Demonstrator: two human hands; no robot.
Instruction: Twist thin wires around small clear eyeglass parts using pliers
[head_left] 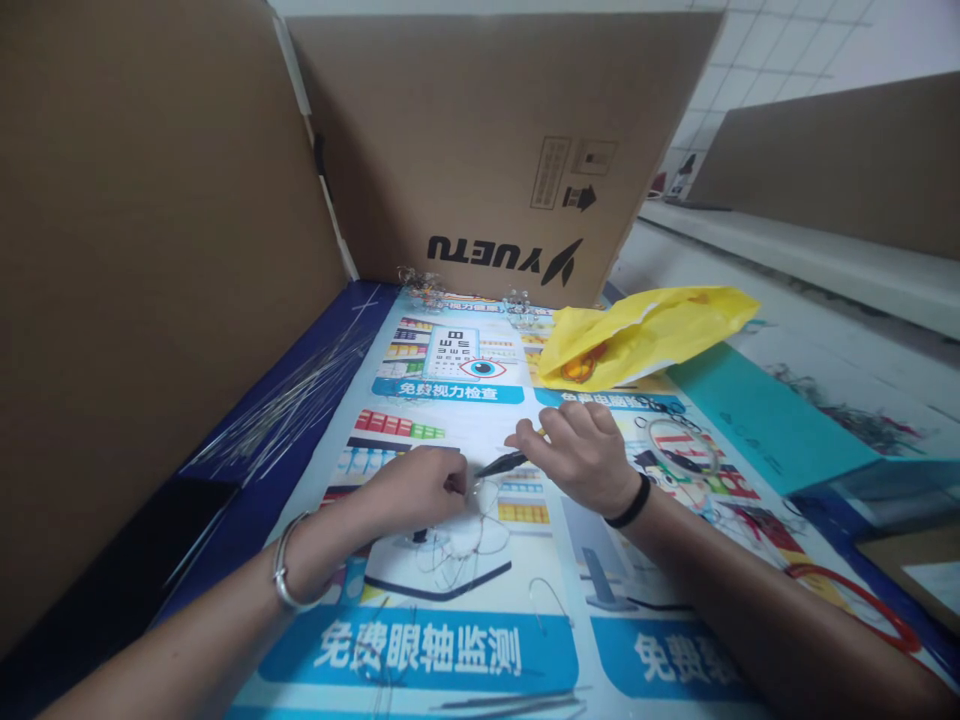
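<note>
My right hand (583, 455) is wrapped round the handles of a pair of pliers (502, 464), whose dark, narrow jaws point left. Closed in a pinch, my left hand (420, 490) meets the tip of the pliers. Thin wire (480, 540) runs in fine loops from between the two hands down over the printed sheet; its end in my left fingers is mostly hidden. A small black object (420, 536) shows just under my left hand. More bent wire pieces (551, 600) lie nearer to me.
Large cardboard panels (480, 130) stand at the back and left. Straight wires (277, 410) lie on the blue surface at left. A yellow bag (652, 335), a turquoise box flap (772, 420) and a red ring-shaped coil (862, 600) are at right. Wire tangles (420, 285) sit at the back.
</note>
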